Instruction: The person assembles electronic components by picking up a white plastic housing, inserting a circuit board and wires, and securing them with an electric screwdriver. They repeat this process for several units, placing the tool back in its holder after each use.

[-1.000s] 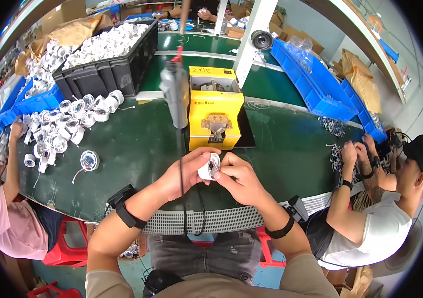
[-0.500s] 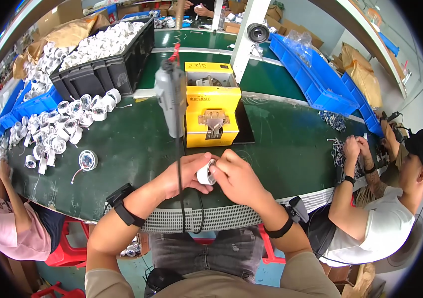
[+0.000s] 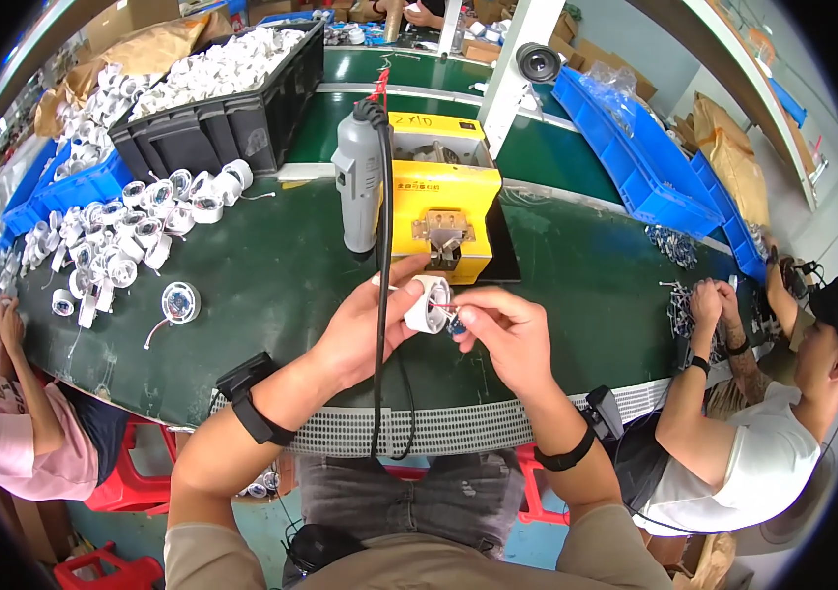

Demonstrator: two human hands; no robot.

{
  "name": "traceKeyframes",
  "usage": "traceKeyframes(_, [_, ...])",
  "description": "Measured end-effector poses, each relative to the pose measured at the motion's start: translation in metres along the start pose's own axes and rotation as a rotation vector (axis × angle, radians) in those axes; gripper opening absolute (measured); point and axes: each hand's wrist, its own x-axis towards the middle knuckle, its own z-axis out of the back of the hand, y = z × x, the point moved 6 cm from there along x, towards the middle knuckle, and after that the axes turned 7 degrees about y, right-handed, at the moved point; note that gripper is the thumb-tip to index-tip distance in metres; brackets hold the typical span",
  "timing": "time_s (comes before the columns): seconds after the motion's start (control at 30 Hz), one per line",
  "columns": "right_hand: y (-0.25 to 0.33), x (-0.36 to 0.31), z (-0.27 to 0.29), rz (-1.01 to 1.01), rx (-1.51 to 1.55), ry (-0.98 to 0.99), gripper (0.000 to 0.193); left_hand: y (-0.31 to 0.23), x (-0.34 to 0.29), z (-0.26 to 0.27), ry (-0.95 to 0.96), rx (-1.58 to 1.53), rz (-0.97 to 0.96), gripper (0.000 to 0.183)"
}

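My left hand grips a white round lamp housing from its left side, its opening turned toward the right. At that opening, my right hand pinches a small blue circuit board with thin wires running to the housing. Just beyond my fingers stands a yellow machine with a metal fixture on its front. A grey electric screwdriver hangs at its left, and its black cable crosses in front of my left hand.
White lamp housings lie heaped at the left, with a single one nearer. Behind them are a black crate of white parts and a blue bin. Blue trays stand right. Co-workers sit on both sides.
Both hands have moved slightly forward and right with the housing, whose opening now faces right. My right fingers have drawn back from it, and the circuit board and wires now show.
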Motion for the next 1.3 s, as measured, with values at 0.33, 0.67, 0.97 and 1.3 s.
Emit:
traceKeyframes(0.33, [0.006,-0.002,-0.008,0.253,-0.357,-0.074,0.019,0.017,-0.001,-0.011,0.174,0.007,-0.013,0.044])
traceKeyframes(0.67, [0.019,-0.007,-0.014,0.486,-0.648,-0.082,0.026,0.020,-0.001,-0.012,0.217,0.040,-0.074,0.049])
traceKeyframes(0.97, [-0.010,0.011,-0.001,0.072,-0.223,-0.028,0.023,0.012,0.000,-0.003,0.047,0.507,0.047,0.048])
traceKeyframes(1.3, [0.007,0.097,-0.079,0.267,-0.537,-0.026,0.065,0.025,0.004,0.022,-0.069,0.553,0.251,0.034])
